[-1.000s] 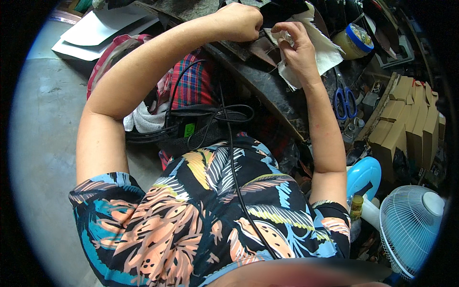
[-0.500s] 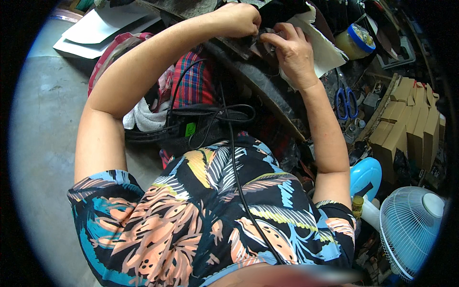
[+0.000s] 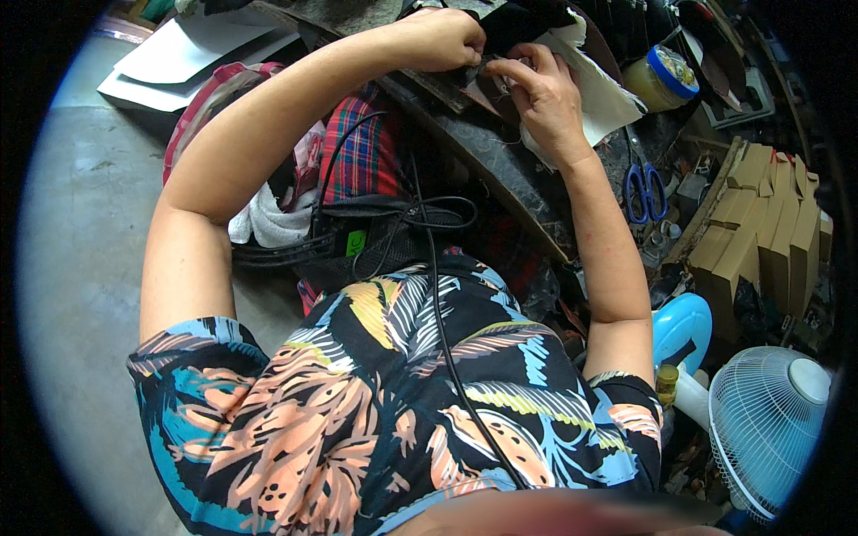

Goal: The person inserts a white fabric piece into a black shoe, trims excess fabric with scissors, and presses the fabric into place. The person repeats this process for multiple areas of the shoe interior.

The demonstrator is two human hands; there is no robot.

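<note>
The left hand [image 3: 447,41] has its fingers curled, the right hand [image 3: 552,103] bent over 1 frayed white cloth [image 3: 609,89]; whether either pinches anything, I can't tell.

The white sheet [image 3: 604,93] looks like matt cloth (rough-edged), the scissor handles [image 3: 645,191] smooth plastic.

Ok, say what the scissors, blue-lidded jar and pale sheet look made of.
Scissors: smooth blue handles, likely plastic by their even colour; greyish blades, probably metal. Jar: translucent plastic or glass, yellowish contents showing. Pale sheet: matte, perhaps cloth, given its ragged edge.
</note>
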